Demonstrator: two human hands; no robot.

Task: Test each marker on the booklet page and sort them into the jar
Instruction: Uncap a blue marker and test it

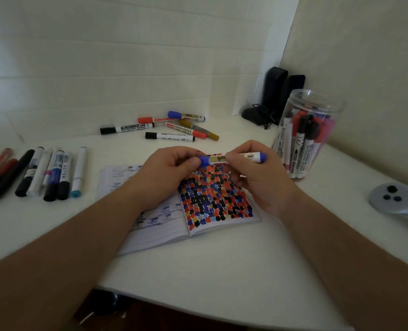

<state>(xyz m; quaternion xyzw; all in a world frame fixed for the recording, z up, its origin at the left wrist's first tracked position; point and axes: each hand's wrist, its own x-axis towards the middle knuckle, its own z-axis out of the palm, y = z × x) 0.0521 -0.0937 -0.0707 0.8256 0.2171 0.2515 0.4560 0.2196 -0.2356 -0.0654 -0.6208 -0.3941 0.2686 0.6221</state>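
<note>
A blue-capped marker (pixel 222 159) lies level between both hands above the open booklet (pixel 212 199), whose right page is covered in coloured blots. My left hand (pixel 171 173) pinches the blue cap end. My right hand (pixel 253 173) grips the white barrel, and the blue tail end sticks out to the right. The clear plastic jar (pixel 303 130) stands at the right, open at the top, with several markers upright in it.
Several loose markers (pixel 160 126) lie at the back of the white table. Another row of markers (pixel 42 173) lies at the left. Black objects (pixel 272 96) stand in the back corner. A grey device with dark buttons (pixel 391 197) lies at the right edge.
</note>
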